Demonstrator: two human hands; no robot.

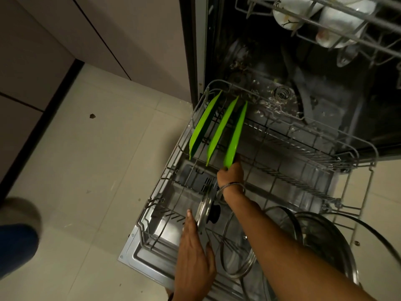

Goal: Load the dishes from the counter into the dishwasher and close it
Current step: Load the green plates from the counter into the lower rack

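The dishwasher's lower rack (pixel 282 135) is pulled out over the open door (pixel 138 255). Three green plates stand on edge at its far left; my right hand (pixel 231 173) grips the near end of the rightmost green plate (pixel 236 133). The other two green plates (pixel 205 124) stand free beside it. My left hand (pixel 195 250) holds the rim of a small steel lid with a black knob (pixel 206 209), upright at the rack's near left. Larger glass lids (pixel 238 246) and a dark pan (pixel 325 237) lie at the near right.
The upper rack (pixel 338 20) at top right holds white cups and bowls. Pale floor tiles (pixel 97 170) spread to the left, bordered by beige cabinet fronts (pixel 65 40). A blurred foot and a blue trouser leg (pixel 17 235) show at the far left.
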